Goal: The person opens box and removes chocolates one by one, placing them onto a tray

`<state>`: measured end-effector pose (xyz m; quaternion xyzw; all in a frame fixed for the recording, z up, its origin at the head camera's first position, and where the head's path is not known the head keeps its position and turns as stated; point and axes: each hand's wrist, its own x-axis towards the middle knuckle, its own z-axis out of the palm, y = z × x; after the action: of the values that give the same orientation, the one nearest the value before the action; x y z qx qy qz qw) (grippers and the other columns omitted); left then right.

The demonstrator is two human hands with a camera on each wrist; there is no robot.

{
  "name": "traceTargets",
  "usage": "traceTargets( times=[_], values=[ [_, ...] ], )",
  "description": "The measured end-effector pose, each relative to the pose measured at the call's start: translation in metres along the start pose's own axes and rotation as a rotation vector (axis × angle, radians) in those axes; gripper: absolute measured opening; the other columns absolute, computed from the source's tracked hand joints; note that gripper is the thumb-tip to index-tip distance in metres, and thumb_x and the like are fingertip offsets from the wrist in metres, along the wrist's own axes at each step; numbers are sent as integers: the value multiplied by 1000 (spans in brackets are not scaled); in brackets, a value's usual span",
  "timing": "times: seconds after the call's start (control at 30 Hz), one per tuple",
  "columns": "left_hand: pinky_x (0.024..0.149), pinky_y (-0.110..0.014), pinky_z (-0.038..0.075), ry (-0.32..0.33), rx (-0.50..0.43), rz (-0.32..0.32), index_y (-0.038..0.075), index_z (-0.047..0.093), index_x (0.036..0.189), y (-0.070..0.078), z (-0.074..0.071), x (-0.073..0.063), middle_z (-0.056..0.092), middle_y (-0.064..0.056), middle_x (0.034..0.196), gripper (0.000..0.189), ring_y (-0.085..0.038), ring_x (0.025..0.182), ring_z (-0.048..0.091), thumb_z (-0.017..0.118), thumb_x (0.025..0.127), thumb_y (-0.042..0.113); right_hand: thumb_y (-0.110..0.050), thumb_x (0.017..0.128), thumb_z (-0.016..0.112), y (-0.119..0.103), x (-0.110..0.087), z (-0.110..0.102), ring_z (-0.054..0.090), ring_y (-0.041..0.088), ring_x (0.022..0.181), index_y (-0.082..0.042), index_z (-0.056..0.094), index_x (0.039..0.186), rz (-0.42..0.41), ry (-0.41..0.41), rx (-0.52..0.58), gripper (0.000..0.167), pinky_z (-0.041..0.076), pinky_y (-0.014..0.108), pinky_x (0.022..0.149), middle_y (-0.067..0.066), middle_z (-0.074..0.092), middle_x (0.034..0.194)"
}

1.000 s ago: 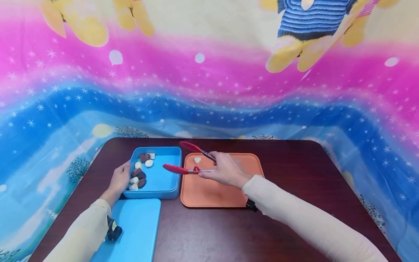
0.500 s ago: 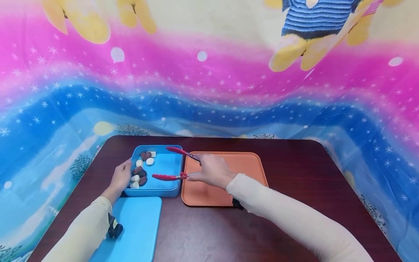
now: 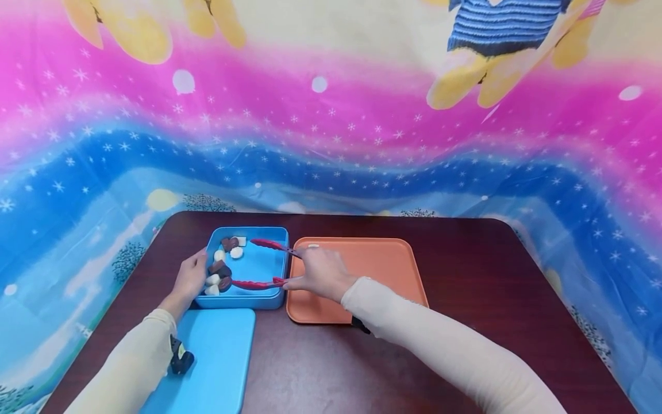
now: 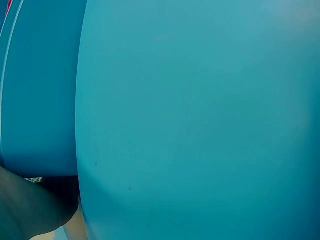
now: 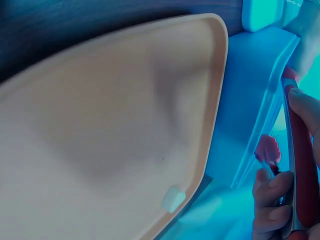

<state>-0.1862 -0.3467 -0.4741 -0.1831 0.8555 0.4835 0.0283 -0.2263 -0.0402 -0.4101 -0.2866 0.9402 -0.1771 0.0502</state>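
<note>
My right hand [image 3: 323, 273] grips tongs [image 5: 302, 165] with red heads. Their arms stand spread over the blue box [image 3: 281, 253], with nothing seen between the heads. The nearer head [image 3: 256, 284] is beside a round brown piece [image 3: 224, 284]; the farther head [image 3: 266, 244] points to a square white piece [image 3: 241, 241]. My left hand [image 3: 190, 279] holds the box at its left wall, fingertips hidden. Several brown and white pieces lie along the box's left side. A small white piece [image 5: 173, 199] sits on the orange tray [image 3: 383, 259], near its rim.
The tray stands right of the box, close to its wall. A flat blue lid [image 3: 217, 356] lies on the dark brown table [image 3: 465, 276] in front of the box. A patterned cloth [image 3: 331, 144] hangs behind the table.
My right hand has moved left with the tongs, from the tray's left edge to over the box. The tongs' heads have come somewhat lower and farther into it. My left hand stays put.
</note>
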Motion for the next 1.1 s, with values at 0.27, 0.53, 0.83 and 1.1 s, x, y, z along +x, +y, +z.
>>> traceTargets(
  times=[0.27,0.53,0.83,1.1],
  values=[
    [123,-66,19,-1,17,-5,6,11,162,0,-1,2,15,-25,168,66,-47,155,16,10,110,46,-56,78,83,-10,5,6,54,13,58,-16,67,134,25,-36,72,71,41,22,44,0,67,76],
    [124,-65,18,8,9,-7,5,12,162,0,0,2,15,-24,168,64,-46,155,15,12,110,44,-52,82,80,-23,12,11,55,11,57,-14,73,121,-4,-57,26,54,42,22,44,-6,59,65],
    [123,-66,19,-3,11,-12,7,11,162,0,0,1,15,-24,168,64,-47,155,16,11,110,44,-56,83,77,-34,22,20,54,12,53,-16,75,105,25,-81,-13,46,41,22,44,-4,59,60],
    [124,-65,18,9,5,1,7,14,162,2,0,1,17,-24,167,63,-46,155,17,11,110,42,-62,83,74,-41,28,18,48,13,49,-18,71,81,83,-101,-11,44,34,24,44,-3,52,54]
  ],
)
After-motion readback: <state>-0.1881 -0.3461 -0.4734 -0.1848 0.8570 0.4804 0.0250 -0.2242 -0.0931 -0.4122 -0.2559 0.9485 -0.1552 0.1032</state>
